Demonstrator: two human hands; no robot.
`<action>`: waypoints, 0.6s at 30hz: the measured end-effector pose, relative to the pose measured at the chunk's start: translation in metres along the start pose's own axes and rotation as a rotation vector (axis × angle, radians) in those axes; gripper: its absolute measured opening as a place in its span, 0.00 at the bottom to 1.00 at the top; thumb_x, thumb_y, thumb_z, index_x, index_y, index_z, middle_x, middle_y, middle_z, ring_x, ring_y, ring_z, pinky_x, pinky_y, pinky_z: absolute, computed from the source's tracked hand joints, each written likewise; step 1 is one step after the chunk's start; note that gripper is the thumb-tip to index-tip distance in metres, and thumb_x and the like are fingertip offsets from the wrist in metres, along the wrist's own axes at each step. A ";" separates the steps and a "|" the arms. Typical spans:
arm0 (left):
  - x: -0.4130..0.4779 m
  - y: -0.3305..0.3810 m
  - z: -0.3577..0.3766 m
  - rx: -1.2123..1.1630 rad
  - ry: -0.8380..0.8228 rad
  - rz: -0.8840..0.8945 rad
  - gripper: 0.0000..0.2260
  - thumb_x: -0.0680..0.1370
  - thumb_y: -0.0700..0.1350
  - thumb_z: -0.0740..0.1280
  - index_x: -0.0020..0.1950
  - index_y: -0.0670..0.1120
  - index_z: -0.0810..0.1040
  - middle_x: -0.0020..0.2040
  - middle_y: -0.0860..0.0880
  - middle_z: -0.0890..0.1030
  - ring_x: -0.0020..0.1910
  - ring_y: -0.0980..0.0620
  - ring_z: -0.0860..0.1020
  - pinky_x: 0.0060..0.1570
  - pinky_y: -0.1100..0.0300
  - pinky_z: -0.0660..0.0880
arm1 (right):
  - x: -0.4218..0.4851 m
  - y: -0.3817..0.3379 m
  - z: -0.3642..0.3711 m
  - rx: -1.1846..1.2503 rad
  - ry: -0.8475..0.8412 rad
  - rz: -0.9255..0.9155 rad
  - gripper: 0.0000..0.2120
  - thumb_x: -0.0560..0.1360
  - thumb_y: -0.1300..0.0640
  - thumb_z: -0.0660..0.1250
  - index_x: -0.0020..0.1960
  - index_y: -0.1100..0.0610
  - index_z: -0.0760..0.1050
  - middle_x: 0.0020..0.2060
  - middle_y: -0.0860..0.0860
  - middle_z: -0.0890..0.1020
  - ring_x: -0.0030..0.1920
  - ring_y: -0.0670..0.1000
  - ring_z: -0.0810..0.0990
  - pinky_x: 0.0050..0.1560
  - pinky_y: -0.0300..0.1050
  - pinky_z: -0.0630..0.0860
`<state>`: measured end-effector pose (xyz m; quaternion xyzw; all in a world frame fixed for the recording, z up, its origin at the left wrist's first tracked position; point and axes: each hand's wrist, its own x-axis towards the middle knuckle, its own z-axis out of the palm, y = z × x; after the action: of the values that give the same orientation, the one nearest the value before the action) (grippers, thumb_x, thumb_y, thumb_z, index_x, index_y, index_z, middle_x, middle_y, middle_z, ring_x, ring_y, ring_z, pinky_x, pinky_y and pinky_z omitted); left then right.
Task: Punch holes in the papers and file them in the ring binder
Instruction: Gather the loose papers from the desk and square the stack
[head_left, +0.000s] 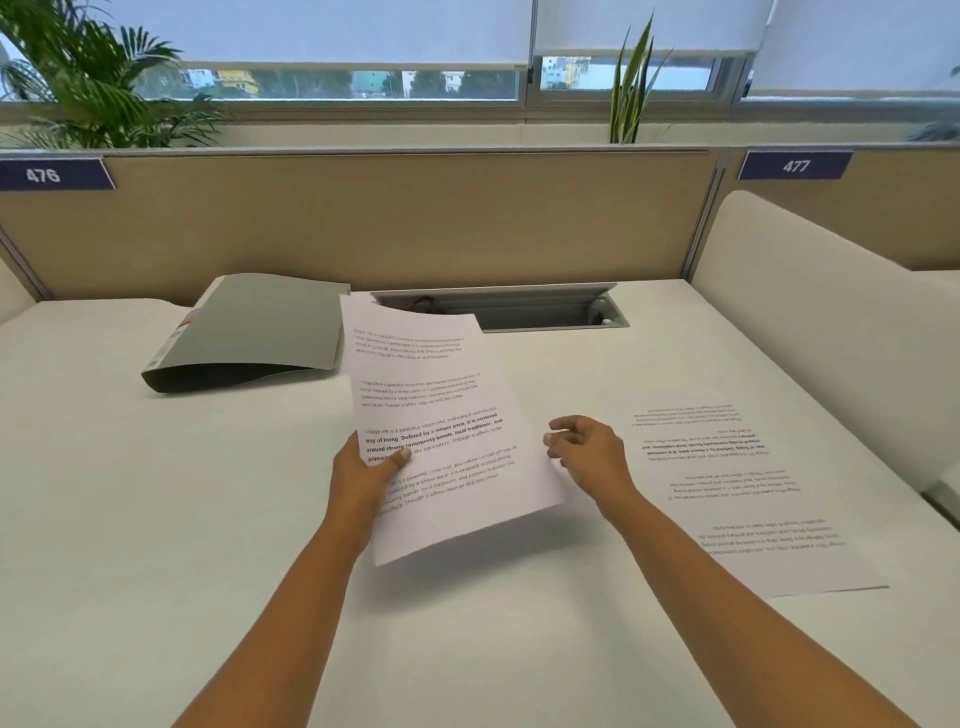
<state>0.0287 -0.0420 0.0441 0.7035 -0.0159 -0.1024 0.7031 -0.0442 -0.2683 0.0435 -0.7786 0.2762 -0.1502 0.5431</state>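
I see printed sheet (441, 415) lifted off desk (156, 519), tilted, top corner curling, four text blocks, one in bold. My left hand (363, 467) pinches its lower left edge, thumb on top. Right hand (587, 447) just beside right edge, fingers loosely curled, gripping nothing. Second sheet (737, 493) flat on the right. Grey ring binder (260, 332) closed, far left; contents hidden.

The fingers of the left hand (363, 470) lie out of sight behind the held sheet (441, 405); only the thumb shows, covering some print. Beyond those fingers the sheet's top hides part of the ring binder (260, 327) and the cable hatch (545, 312). The fingers (566, 425) of the right hand (589, 452) are blurred; right of them, print on the flat sheet (737, 493) is too small to read
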 end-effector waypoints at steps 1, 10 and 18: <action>0.000 -0.002 0.001 0.003 -0.009 -0.025 0.15 0.73 0.35 0.69 0.59 0.43 0.74 0.55 0.42 0.81 0.52 0.41 0.80 0.55 0.45 0.76 | 0.001 0.002 -0.006 -0.139 0.059 -0.009 0.10 0.75 0.59 0.66 0.56 0.59 0.77 0.48 0.54 0.82 0.48 0.52 0.79 0.54 0.45 0.74; 0.000 -0.011 0.003 0.031 -0.091 -0.088 0.12 0.74 0.36 0.68 0.57 0.43 0.75 0.52 0.43 0.81 0.48 0.41 0.80 0.54 0.46 0.76 | 0.006 0.038 -0.046 -0.920 0.006 0.235 0.36 0.75 0.38 0.58 0.72 0.60 0.57 0.75 0.57 0.55 0.75 0.57 0.51 0.70 0.60 0.56; 0.001 -0.007 -0.007 0.044 -0.089 -0.094 0.12 0.75 0.35 0.67 0.57 0.43 0.75 0.48 0.45 0.82 0.44 0.45 0.81 0.48 0.51 0.76 | 0.011 0.046 -0.037 -0.896 -0.164 0.118 0.37 0.75 0.38 0.57 0.75 0.57 0.50 0.76 0.55 0.49 0.76 0.56 0.46 0.73 0.61 0.49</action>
<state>0.0295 -0.0353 0.0367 0.7133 -0.0163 -0.1664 0.6806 -0.0679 -0.3151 0.0132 -0.9290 0.3137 0.0775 0.1805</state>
